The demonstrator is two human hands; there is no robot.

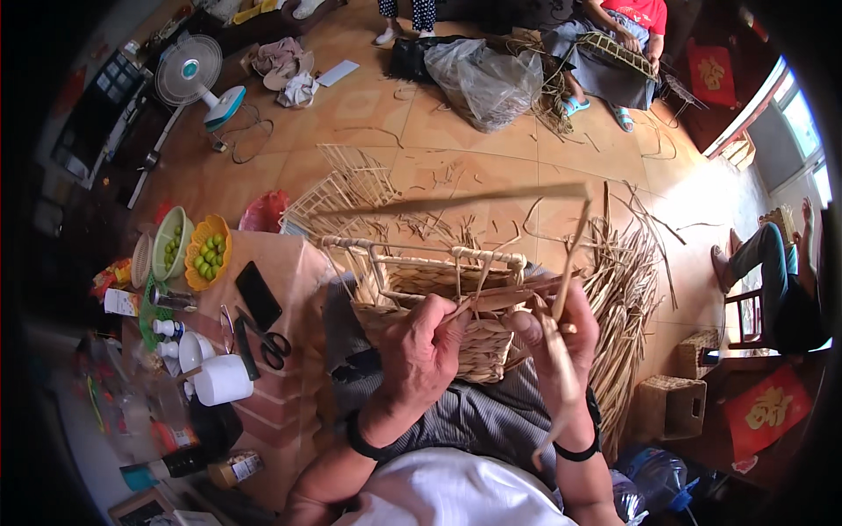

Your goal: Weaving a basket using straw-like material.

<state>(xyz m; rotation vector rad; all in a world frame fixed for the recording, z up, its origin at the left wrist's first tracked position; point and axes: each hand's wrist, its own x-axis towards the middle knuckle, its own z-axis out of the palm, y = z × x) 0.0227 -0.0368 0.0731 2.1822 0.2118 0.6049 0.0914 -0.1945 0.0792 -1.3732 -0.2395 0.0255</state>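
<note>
A partly woven straw basket [488, 344] with a bare wire frame along its upper edge rests on my lap. My left hand [421, 346] is closed at the basket's near side, its thumb and fingers pinching a flat dried straw strand [502, 301]. Beyond the basket's right end, my right hand [566, 346] is closed round the strand's other part. From there a long blade rises, bends sharply and stretches left above the basket. Another end dangles below my right hand, blurred. Both wrists wear dark bands.
On my right lies a large heap of straw [623, 307]. The table [285, 386] at my left holds black scissors [274, 351], a phone [258, 295], a white cup [223, 380] and green fruit bowls. A wire frame [338, 197] stands ahead; other people sit nearby.
</note>
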